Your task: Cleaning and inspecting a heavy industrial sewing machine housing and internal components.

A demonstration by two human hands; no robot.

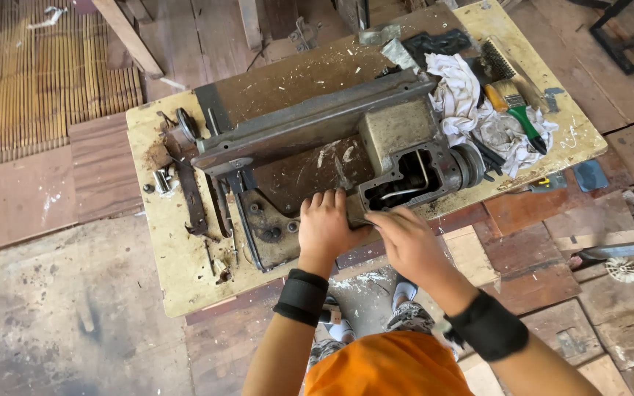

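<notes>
Sewing machine lies tipped on the worktable, directly beyond both hands, long axis running up toward the rags. Left hand curls its fingers over the near edge; right hand presses flat, fingers together, against the open housing.

We count two hands, the left hand and the right hand, each with one black wristband; one old sewing machine tipped on its side at the frame's centre; one worn wooden table; one white rag at the upper right; two brushes there, one wire brush and one green-handled paintbrush.
</notes>
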